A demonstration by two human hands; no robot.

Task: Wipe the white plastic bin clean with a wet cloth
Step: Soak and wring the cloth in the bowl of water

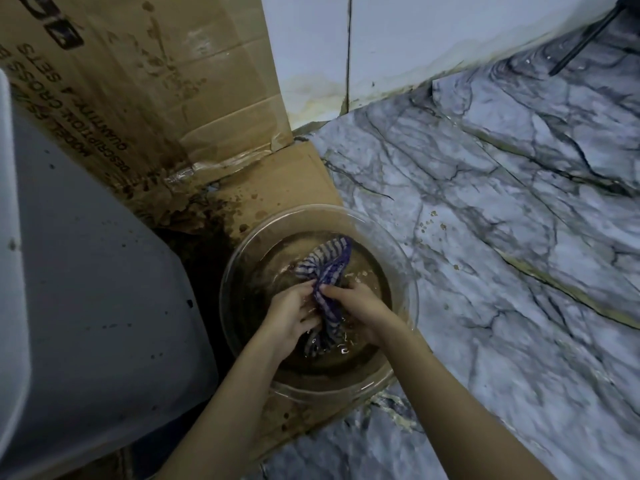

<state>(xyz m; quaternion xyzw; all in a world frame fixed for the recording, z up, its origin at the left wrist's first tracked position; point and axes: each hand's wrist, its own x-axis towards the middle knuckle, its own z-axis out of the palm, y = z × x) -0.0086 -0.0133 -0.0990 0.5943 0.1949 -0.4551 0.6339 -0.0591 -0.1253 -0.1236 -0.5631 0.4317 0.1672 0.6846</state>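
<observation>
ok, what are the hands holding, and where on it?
The striped cloth: left hand and right hand both grip its bunched middle, side by side, over the glass bowl.

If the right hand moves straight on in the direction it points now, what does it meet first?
The right hand grips the striped cloth, so it would press further into that. Just behind the cloth is probably the left hand, which grips it from the other side, but depth is unclear.

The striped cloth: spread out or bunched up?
The cloth is bunched; left hand and right hand grip it in the bowl.
</observation>
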